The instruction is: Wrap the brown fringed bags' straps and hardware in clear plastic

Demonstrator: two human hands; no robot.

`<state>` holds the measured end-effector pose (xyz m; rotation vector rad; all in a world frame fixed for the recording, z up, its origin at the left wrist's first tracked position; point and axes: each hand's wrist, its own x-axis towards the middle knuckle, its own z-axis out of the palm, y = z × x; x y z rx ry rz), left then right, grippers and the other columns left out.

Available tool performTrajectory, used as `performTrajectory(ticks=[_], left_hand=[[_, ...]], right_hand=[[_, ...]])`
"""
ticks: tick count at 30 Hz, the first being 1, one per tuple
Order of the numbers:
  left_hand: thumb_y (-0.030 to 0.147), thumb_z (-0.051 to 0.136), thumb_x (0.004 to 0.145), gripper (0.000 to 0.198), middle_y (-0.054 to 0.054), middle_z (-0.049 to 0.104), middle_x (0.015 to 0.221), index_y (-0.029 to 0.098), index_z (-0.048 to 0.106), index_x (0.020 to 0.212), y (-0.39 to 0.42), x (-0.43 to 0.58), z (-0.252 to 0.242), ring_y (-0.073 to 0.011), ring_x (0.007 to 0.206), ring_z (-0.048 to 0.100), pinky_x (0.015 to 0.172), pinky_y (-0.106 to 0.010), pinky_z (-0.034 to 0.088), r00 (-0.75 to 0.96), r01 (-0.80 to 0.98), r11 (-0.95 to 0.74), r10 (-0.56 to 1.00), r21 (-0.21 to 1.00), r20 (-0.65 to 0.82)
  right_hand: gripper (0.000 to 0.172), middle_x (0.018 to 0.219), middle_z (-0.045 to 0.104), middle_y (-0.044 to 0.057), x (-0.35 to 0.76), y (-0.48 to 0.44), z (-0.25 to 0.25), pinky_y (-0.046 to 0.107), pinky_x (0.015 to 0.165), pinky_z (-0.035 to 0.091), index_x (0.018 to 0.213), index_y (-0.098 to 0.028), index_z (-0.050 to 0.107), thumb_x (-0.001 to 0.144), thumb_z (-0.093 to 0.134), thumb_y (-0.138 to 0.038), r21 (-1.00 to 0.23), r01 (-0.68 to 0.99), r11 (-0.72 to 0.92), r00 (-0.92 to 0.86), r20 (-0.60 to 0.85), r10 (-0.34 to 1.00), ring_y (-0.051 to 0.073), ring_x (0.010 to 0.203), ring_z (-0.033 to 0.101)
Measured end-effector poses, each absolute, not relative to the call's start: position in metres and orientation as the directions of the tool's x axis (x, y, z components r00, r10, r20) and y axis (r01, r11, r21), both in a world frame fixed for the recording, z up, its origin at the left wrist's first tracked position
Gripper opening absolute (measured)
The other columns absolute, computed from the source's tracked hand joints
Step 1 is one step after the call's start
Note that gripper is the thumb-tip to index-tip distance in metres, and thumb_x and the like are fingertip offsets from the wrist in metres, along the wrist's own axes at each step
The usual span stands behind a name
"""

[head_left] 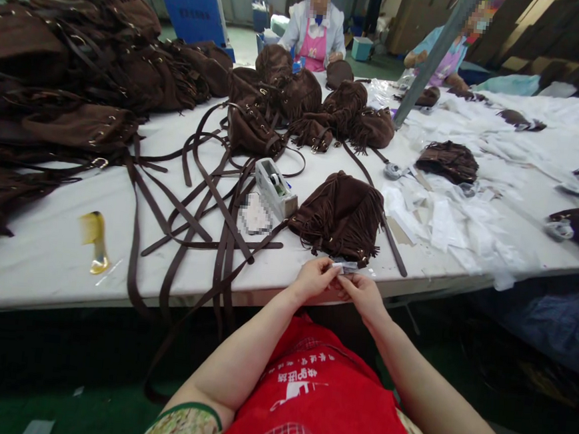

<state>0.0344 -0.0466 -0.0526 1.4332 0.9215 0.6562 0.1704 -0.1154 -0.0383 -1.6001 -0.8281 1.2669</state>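
Note:
My left hand [313, 279] and my right hand [362, 294] meet at the near edge of the white table [40, 257], both pinched on a small clear plastic piece [342, 266]. Just beyond them lies a brown fringed suede bag [340, 216] with its strap running to the right. A white tape dispenser [274, 187] stands to the left of that bag. Long brown straps [204, 210] spread over the table and hang off its front edge.
Piles of brown bags [60, 78] fill the left and far middle of the table. White paper wrappings [450, 219] cover the right side. A yellow comb [95, 240] lies near the left. Two people sit at the far side. A grey pole [432, 58] slants upward.

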Motion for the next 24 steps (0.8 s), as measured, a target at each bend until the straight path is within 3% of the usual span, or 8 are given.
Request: performTrajectory(ticks=[4,10,13,17,20,22,24], left_hand=[[0.041,0.047,0.086,0.029,0.005,0.053,0.058,0.015,0.059,0.089,-0.048,0.036,-0.054,-0.0058,0.041,0.044,0.041,-0.017,0.035,0.507,0.143,0.075,0.851,0.987,-0.138],[0.048,0.042,0.087,0.035,0.006,0.051,0.056,0.016,0.058,0.088,-0.048,0.034,-0.057,-0.0062,0.039,0.042,0.041,-0.018,0.034,0.509,0.118,0.096,0.849,0.988,-0.143],[0.051,0.042,0.086,0.039,0.006,0.051,0.054,0.016,0.058,0.094,-0.048,0.033,-0.054,-0.0066,0.038,0.042,0.039,-0.018,0.033,0.526,0.141,0.102,0.835,0.985,-0.162],[0.054,0.043,0.085,0.047,0.006,0.053,0.052,0.015,0.052,0.11,-0.045,0.031,-0.052,-0.0078,0.036,0.043,0.038,-0.018,0.033,0.523,0.133,0.114,0.836,0.984,-0.168],[0.055,0.047,0.082,0.05,0.005,0.055,0.055,0.014,0.053,0.111,-0.043,0.029,-0.053,-0.0082,0.037,0.044,0.038,-0.018,0.033,0.531,0.111,0.123,0.831,0.986,-0.163],[0.053,0.05,0.082,0.046,0.003,0.058,0.058,0.014,0.058,0.105,-0.045,0.029,-0.052,-0.0088,0.04,0.046,0.04,-0.02,0.036,0.533,0.117,0.094,0.834,0.989,-0.142],[0.049,0.051,0.083,0.039,-0.001,0.064,0.068,0.016,0.064,0.097,-0.05,0.028,-0.047,-0.0114,0.05,0.054,0.048,-0.022,0.043,0.542,0.148,0.028,0.834,0.989,-0.105]], right_hand=[[0.03,0.07,0.072,0.003,0.172,-0.114,-0.04,0.023,0.05,0.051,0.084,-0.016,0.07,0.063,0.074,-0.038,-0.927,-0.056,-0.37,0.211,-0.373,0.903,0.012,0.052,0.061],[0.014,0.052,0.065,0.001,0.163,-0.104,-0.048,0.021,0.044,0.047,0.065,-0.017,0.067,0.068,0.066,-0.03,-0.931,-0.006,-0.365,0.273,-0.353,0.895,0.011,0.045,0.058],[0.019,0.041,0.058,-0.001,0.16,-0.095,-0.055,0.019,0.036,0.041,0.053,-0.019,0.061,0.07,0.062,-0.027,-0.909,0.014,-0.417,0.31,-0.393,0.866,0.011,0.035,0.052],[0.022,0.041,0.057,-0.001,0.166,-0.087,-0.055,0.019,0.032,0.036,0.05,-0.019,0.058,0.071,0.061,-0.026,-0.899,0.066,-0.432,0.28,-0.399,0.873,0.01,0.032,0.049],[0.015,0.046,0.06,-0.001,0.174,-0.092,-0.045,0.018,0.035,0.037,0.055,-0.018,0.062,0.069,0.065,-0.023,-0.917,0.134,-0.377,0.168,-0.354,0.92,0.011,0.037,0.052],[0.008,0.051,0.062,-0.001,0.176,-0.099,-0.036,0.018,0.038,0.04,0.065,-0.017,0.066,0.067,0.07,-0.024,-0.934,0.08,-0.349,0.06,-0.345,0.937,0.01,0.042,0.054],[0.019,0.06,0.066,-0.001,0.174,-0.105,-0.029,0.016,0.039,0.04,0.078,-0.016,0.067,0.069,0.072,-0.032,-0.923,-0.108,-0.37,0.042,-0.376,0.926,0.009,0.045,0.056]])
